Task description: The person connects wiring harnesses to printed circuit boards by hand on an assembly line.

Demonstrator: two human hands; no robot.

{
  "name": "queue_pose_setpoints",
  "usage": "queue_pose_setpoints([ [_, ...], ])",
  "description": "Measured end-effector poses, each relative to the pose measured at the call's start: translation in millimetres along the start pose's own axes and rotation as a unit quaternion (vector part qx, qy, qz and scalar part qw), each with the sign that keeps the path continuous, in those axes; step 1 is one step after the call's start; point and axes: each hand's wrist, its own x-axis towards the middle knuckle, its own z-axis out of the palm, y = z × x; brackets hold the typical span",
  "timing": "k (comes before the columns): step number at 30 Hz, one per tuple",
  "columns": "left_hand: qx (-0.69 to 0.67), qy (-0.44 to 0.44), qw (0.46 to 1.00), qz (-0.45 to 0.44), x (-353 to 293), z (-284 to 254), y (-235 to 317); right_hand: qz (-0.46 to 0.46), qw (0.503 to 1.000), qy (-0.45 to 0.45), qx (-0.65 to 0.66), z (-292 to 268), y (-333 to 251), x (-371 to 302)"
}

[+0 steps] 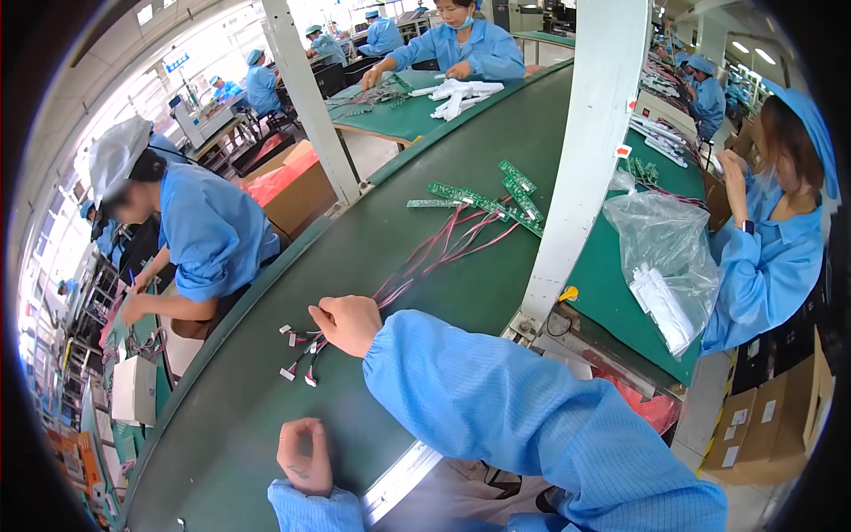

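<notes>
- White stickers (730, 434) sit on a brown box (769, 424) at the right. They are too small to read.
- A red and white sticker (623, 152) is on the white post (587, 177).
- The long green table top (355, 244) looks flat and smooth. It bends in this round view.
- The room is big and bright. People in blue coats work all around: one at the left (213, 235), one at the right (767, 248), one at the top (483, 51).
- The wires (424, 259), pink, white and dark, lie on the green top. They make a long slanted line. The little plugs (287, 374) point down to the left, and the green boards (525, 200) are fanned out up at the right.
- The right hand (347, 325) is closed around the wires, near the plugs.
- The left hand (306, 457) is curled like a ring near the plugs. I see nothing in it, and can't tell if its fingertips meet.
</notes>
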Motion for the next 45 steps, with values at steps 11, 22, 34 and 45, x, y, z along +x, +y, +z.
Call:
queue_pose_setpoints([
  [11,-0.003,-0.004,1.0,0.02,1.5,5.9,5.4,0.004,1.0,-0.002,0.026,-4.1,6.1,2.2],
  [22,-0.015,-0.002,1.0,-0.006,1.1,8.2,6.4,-0.009,0.999,-0.027,0.017,-3.1,8.3,5.8],
  [34,0.014,-0.009,1.0,0.009,2.0,7.0,11.6,-0.006,0.999,-0.044,-0.018,-3.1,9.0,8.9],
  [45,0.022,0.003,1.0,0.016,4.9,6.0,19.3,-0.019,0.999,-0.047,-0.018,-9.2,5.3,12.6],
])
